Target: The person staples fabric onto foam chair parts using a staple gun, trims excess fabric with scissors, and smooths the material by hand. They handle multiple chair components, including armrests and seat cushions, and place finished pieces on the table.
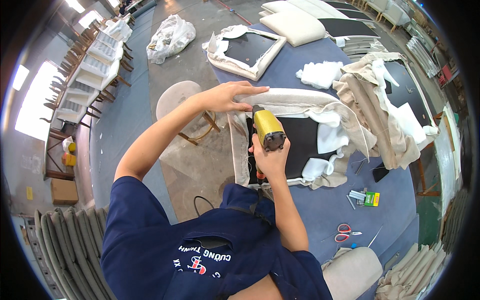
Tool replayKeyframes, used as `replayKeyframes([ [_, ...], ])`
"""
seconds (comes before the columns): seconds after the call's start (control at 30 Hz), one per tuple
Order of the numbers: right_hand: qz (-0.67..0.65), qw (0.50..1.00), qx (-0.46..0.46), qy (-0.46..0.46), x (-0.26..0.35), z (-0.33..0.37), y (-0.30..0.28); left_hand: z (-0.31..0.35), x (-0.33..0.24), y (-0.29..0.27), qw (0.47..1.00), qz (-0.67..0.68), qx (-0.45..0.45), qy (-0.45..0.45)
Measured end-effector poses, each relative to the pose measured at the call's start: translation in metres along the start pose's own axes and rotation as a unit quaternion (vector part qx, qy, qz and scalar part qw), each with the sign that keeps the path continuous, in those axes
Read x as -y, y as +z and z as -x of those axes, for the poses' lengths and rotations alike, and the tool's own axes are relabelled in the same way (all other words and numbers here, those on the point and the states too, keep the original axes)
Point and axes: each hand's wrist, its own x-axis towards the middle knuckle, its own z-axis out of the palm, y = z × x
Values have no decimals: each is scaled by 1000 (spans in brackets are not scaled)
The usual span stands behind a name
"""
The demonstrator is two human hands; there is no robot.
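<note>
An upholstered chair panel [239,150] with a dark backing lies on the blue table, its beige fabric folded over the edges. My left hand [231,96] grips its far left corner, fingers stretched along the top and thumb on the near side. Wrapped in my right hand [271,159] is a yellow pneumatic staple gun [265,125], its nose at the panel's far edge, close to my left thumb. White wadding [332,137] spills from the panel's right side. Whether the gun's tip touches the fabric is hidden.
Red-handled scissors [343,233] and a green-and-yellow staple box [371,199] lie to the right on the blue table [320,210]. Other panels [245,52] and cream cushions [292,27] sit farther back. A round stool [178,97] stands left of the table.
</note>
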Motion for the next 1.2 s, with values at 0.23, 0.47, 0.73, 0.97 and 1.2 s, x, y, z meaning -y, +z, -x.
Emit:
replayKeyframes([
  [0.23,52,998,-4,-32,-9,-3,5,-1,-6,-1,999,1,7,-33],
  [0.47,95,995,-1,-37,-13,-3,8,-2,-10,-1,999,2,8,-48],
  [0.73,94,994,36,-46,1,-1,12,1,-3,-1,1000,21,14,-10],
  [0.97,-12,998,37,56,21,15,-6,5,26,-21,906,372,91,-179],
  [1.2,-37,999,-25,26,29,9,-20,8,35,-4,857,440,49,-263],
])
